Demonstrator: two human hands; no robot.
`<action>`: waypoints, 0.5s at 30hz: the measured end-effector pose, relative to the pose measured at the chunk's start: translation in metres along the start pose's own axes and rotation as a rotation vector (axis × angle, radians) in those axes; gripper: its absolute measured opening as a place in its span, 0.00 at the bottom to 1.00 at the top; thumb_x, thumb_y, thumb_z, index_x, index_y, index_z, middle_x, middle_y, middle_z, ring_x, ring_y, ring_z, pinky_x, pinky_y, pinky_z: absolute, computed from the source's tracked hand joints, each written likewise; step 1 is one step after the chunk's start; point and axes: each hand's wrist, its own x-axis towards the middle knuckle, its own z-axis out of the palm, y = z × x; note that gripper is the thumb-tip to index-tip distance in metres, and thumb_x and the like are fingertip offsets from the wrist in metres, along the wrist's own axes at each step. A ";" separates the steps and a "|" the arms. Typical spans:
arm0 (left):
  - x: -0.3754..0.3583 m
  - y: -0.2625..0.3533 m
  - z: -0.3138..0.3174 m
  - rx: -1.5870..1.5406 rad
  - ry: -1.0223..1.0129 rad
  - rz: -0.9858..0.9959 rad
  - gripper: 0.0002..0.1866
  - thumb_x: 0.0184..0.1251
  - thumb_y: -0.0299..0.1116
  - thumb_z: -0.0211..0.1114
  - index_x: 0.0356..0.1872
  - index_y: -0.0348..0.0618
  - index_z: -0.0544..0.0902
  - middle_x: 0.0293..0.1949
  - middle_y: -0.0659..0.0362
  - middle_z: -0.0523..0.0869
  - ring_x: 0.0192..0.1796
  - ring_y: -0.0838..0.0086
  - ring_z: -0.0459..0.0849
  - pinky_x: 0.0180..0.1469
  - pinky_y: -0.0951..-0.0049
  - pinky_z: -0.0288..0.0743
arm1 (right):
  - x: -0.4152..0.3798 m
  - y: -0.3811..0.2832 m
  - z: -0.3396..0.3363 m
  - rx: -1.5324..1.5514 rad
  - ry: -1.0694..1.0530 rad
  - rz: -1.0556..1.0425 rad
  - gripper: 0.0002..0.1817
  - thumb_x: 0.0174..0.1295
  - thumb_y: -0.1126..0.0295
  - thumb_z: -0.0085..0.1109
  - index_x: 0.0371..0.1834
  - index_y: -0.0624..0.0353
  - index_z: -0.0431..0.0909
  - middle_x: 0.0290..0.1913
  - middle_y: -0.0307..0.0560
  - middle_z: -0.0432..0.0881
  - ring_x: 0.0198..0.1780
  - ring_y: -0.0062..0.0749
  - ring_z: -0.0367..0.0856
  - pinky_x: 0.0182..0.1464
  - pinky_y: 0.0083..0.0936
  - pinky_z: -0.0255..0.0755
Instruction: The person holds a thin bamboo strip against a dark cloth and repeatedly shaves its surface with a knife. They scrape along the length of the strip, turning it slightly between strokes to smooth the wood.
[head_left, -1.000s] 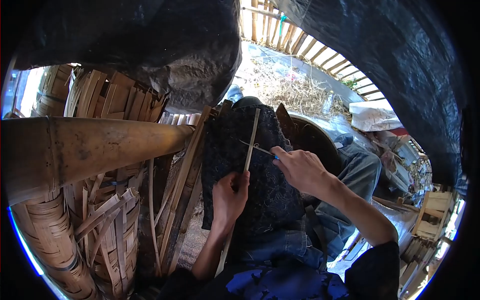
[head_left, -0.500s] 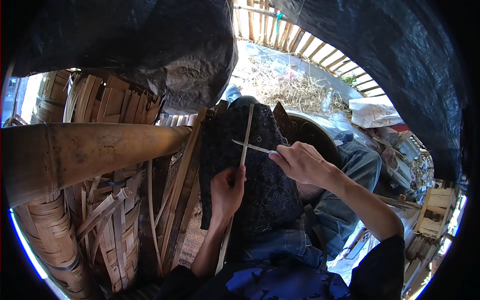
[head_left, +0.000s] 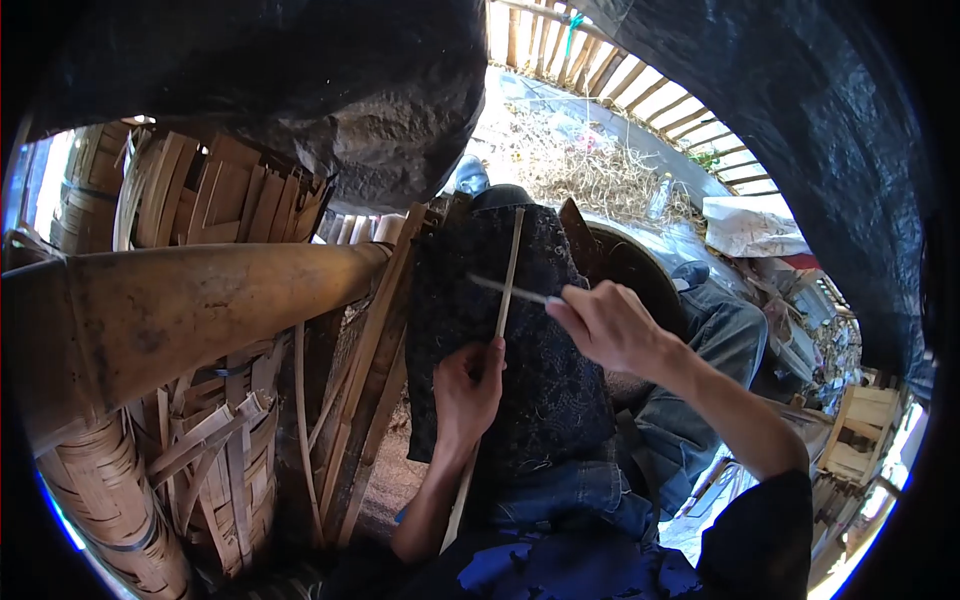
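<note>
My left hand (head_left: 467, 398) is closed around a thin bamboo strip (head_left: 514, 250), thumb lying along it. The strip points away from me, its lower end running back beside my left forearm. In my right hand (head_left: 615, 322) is a knife (head_left: 525, 294), gripped by its handle. Its narrow blade, slightly blurred, points left and crosses the strip a short way beyond my left thumb. Beneath both hands, a dark patterned cloth (head_left: 545, 410) covers my lap.
A thick bamboo pole (head_left: 220, 295) juts in from the left, above woven bamboo baskets (head_left: 120, 495). Upright bamboo slats (head_left: 365, 385) stand beside my left arm. Dark sheeting (head_left: 790, 120) hangs overhead. Dry shavings (head_left: 590, 170) litter the ground ahead, near a clear bottle (head_left: 659, 198).
The whole view has shifted a little, so things appear slightly farther right. A small curl seen on the cloth beside the strip no longer shows. Both hands keep their holds; the blade is now blurred.
</note>
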 end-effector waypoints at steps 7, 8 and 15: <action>0.003 0.001 0.000 -0.129 -0.019 -0.093 0.19 0.69 0.39 0.60 0.22 0.35 0.79 0.13 0.64 0.73 0.15 0.85 0.69 0.17 0.77 0.58 | -0.009 -0.002 0.020 -0.146 0.064 -0.050 0.24 0.69 0.54 0.48 0.20 0.62 0.71 0.10 0.52 0.72 0.14 0.48 0.76 0.17 0.38 0.70; 0.003 -0.002 -0.002 -0.160 -0.038 -0.111 0.20 0.69 0.42 0.60 0.21 0.37 0.78 0.13 0.65 0.72 0.14 0.85 0.69 0.16 0.80 0.57 | -0.007 -0.002 0.020 -0.145 0.067 -0.051 0.24 0.69 0.54 0.48 0.20 0.61 0.71 0.10 0.52 0.72 0.14 0.48 0.76 0.16 0.38 0.70; 0.000 -0.007 0.000 -0.192 -0.076 -0.087 0.21 0.70 0.41 0.59 0.21 0.36 0.78 0.14 0.66 0.71 0.14 0.87 0.67 0.16 0.80 0.56 | 0.011 0.004 0.027 -0.197 0.203 -0.012 0.24 0.69 0.56 0.49 0.19 0.61 0.70 0.10 0.52 0.72 0.12 0.48 0.75 0.14 0.37 0.68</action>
